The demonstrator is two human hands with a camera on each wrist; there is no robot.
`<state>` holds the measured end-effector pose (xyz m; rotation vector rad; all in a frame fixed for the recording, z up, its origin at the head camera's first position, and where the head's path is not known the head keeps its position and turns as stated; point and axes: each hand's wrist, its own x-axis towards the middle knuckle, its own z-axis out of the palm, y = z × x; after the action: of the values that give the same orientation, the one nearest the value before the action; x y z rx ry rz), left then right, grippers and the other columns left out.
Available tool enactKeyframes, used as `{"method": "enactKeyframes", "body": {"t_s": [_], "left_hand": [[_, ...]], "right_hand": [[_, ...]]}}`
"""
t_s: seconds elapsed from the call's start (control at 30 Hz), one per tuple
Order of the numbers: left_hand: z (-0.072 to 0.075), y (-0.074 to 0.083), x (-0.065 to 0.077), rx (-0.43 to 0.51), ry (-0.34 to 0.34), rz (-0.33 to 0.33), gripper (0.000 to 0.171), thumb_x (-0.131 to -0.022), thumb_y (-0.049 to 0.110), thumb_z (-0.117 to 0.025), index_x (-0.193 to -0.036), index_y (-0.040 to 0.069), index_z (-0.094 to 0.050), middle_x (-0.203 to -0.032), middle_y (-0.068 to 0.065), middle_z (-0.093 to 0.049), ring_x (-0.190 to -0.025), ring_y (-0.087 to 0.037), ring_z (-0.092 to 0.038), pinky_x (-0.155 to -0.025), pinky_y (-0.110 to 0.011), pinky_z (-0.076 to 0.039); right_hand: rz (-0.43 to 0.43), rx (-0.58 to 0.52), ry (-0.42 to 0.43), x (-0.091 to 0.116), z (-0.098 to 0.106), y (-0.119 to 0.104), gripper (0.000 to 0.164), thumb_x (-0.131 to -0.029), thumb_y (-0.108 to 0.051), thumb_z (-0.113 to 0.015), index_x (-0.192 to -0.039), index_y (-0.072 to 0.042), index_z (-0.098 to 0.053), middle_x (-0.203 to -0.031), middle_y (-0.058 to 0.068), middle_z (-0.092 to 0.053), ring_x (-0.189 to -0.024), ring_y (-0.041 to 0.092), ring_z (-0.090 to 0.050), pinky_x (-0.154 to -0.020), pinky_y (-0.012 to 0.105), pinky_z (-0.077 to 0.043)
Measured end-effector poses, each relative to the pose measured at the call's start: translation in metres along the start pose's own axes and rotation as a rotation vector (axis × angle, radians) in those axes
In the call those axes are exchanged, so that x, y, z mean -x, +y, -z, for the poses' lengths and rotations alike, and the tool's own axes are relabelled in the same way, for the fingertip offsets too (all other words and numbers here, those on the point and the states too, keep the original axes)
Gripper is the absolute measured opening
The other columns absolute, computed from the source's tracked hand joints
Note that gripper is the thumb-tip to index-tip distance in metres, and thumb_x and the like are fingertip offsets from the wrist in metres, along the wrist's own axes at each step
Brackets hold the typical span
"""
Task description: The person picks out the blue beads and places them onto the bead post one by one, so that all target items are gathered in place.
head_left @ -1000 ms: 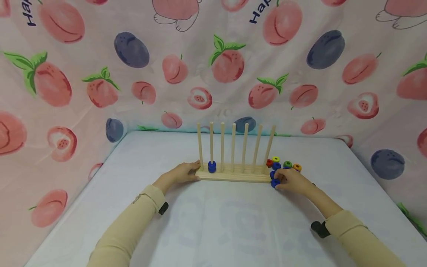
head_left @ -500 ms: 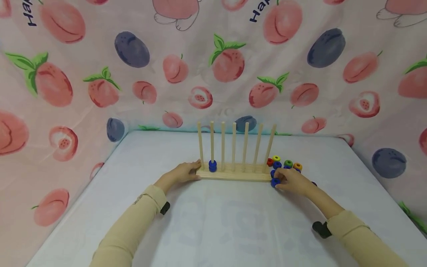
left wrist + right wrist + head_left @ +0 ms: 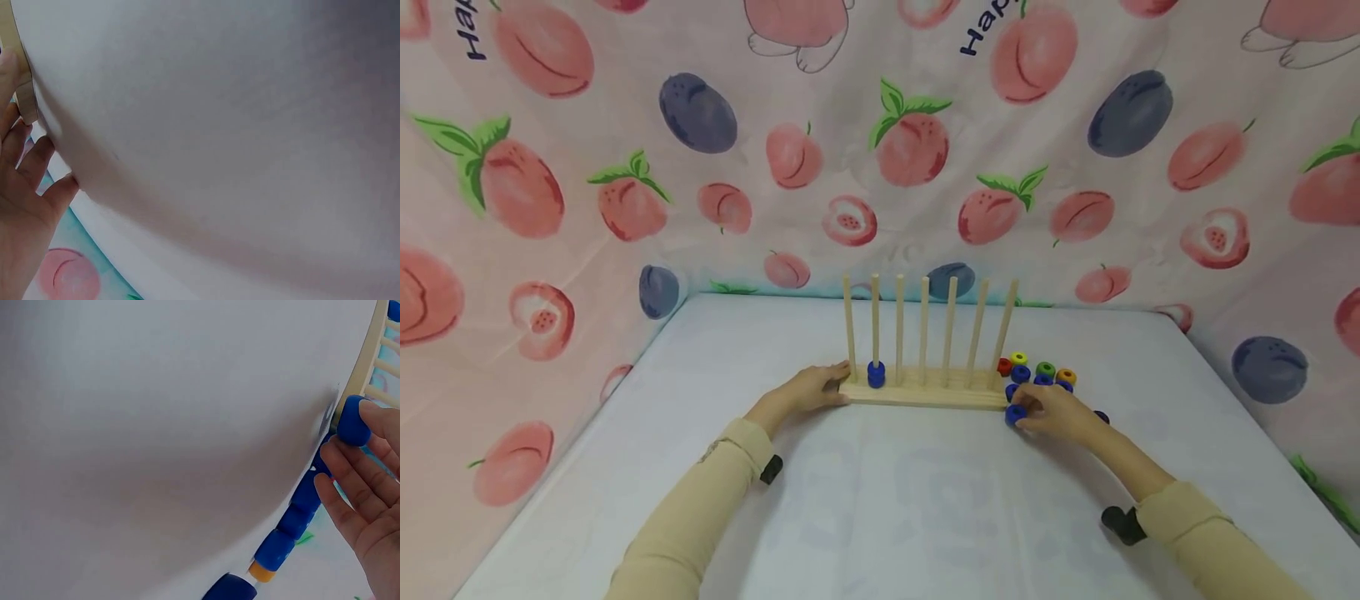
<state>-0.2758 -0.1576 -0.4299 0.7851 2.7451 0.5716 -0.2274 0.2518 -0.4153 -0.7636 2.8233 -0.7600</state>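
Observation:
A wooden peg rack (image 3: 925,396) with several upright pegs stands on the table, and blue beads (image 3: 876,375) sit on its second peg from the left. My left hand (image 3: 811,388) holds the rack's left end, its thumb along the front and a finger at the back; in the left wrist view only a corner of the wood (image 3: 25,94) shows beside the hand (image 3: 28,206). At the rack's right end, my right hand (image 3: 1052,408) pinches a blue bead (image 3: 1016,414) between thumb and fingers. The right wrist view shows this bead (image 3: 354,422) close by the end of the wood.
Loose beads lie right of the rack: a red bead (image 3: 1004,367), a yellow bead (image 3: 1018,358), a green bead (image 3: 1045,370), an orange bead (image 3: 1066,377) and several blue ones. A dark bead (image 3: 1101,417) lies behind the right wrist. Fruit-printed cloth (image 3: 850,125) hangs behind the table.
My right hand, with the blue bead pinched, has shifted very slightly left and toward the front. The left hand stays at the rack's end.

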Motion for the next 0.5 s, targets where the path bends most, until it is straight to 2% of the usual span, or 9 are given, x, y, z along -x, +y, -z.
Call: {"method": "enactKeyframes", "body": {"t_s": [0.5], "left_hand": [[-0.001, -0.001, -0.002, -0.011, 0.004, -0.015, 0.060, -0.091, 0.029, -0.062, -0.139, -0.002, -0.041, -0.150, -0.015, -0.033, -0.137, -0.038, -0.034, -0.114, -0.049, -0.028]], "right_hand": [[0.056, -0.010, 0.061, 0.000, -0.007, -0.015, 0.025, -0.080, -0.006, -0.072, -0.102, 0.003, -0.064, -0.095, 0.012, -0.070, -0.087, 0.025, -0.067, -0.080, 0.040, -0.057]]}}
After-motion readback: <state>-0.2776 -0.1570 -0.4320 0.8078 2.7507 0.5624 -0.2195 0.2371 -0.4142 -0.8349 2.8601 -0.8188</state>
